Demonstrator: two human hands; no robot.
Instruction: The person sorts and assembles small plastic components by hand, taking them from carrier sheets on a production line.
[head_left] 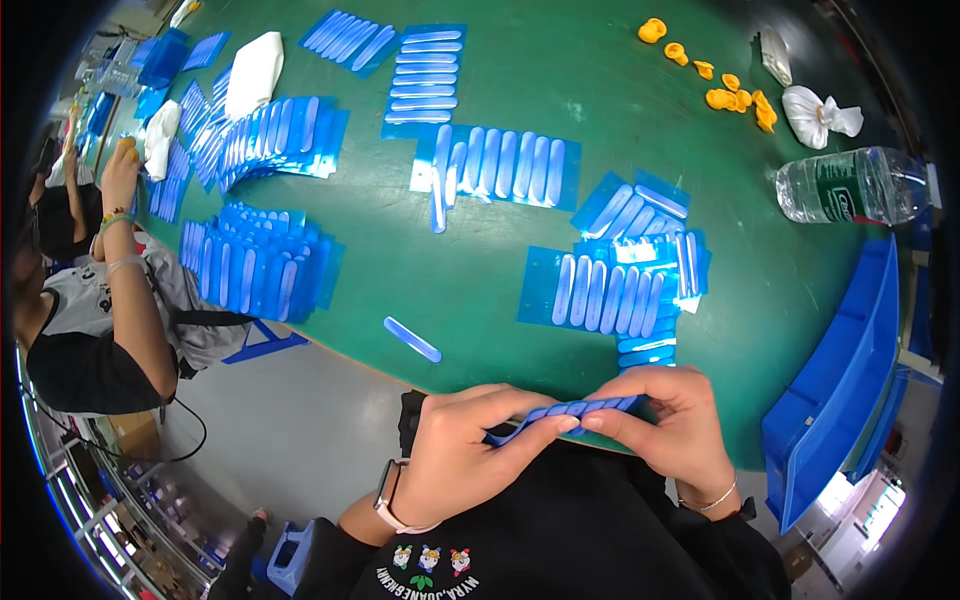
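A blue film sheet bearing a row of long, round-ended blue strips (556, 411) is held edge-on in front of my body, slightly bent. My left hand (470, 435) is closed on its left part, and my right hand (680, 425) pinches its right part. The two thumbs nearly meet at the sheet's near side. Just beyond my hands lies a pile of similar strip sheets (607, 295), some overlapping at angles. A single loose blue strip (412, 340) lies on the green table (470, 300) near its front edge, left of my hands.
More strip sheets (510, 165) lie mid-table, with stacks (255, 265) at left. Yellow rubbery pieces (740, 98), a knotted white bag (820, 117) and a clear bottle (850, 187) stand far right. A blue bin (835, 370) borders the right edge. A co-worker's arm (125, 270) reaches in at left.
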